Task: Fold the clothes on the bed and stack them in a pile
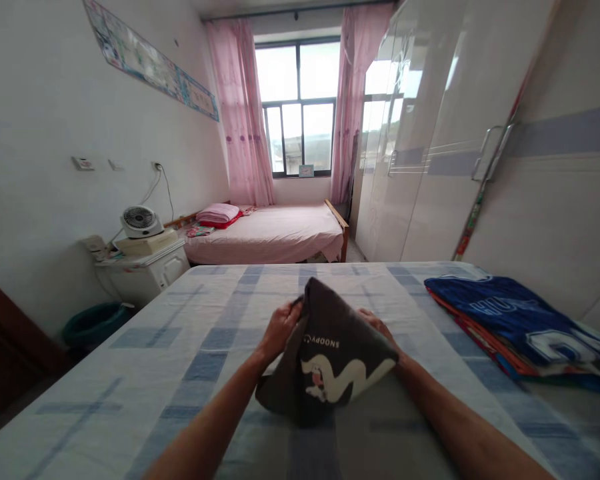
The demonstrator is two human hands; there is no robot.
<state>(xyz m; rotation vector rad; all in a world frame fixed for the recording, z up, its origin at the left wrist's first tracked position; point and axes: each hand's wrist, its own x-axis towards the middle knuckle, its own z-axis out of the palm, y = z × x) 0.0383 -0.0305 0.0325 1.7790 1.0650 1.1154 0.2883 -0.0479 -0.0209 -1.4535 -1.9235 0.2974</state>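
We read "SNOOPY" in small pale capitals [321, 342], upside down to us, on the dark garment [347, 323]; on the folded blue garment [500, 290] we see pale letters [505, 306], but cannot make out the word for certain; near them we find a large white-outlined character [555, 347], cut short and unclear; the wall poster's [153, 65] print we cannot read.

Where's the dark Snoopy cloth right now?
Head view, just below centre: the dark Snoopy cloth is between the left hand and right hand, over the patterned bedsheet, left of the folded blue garment.
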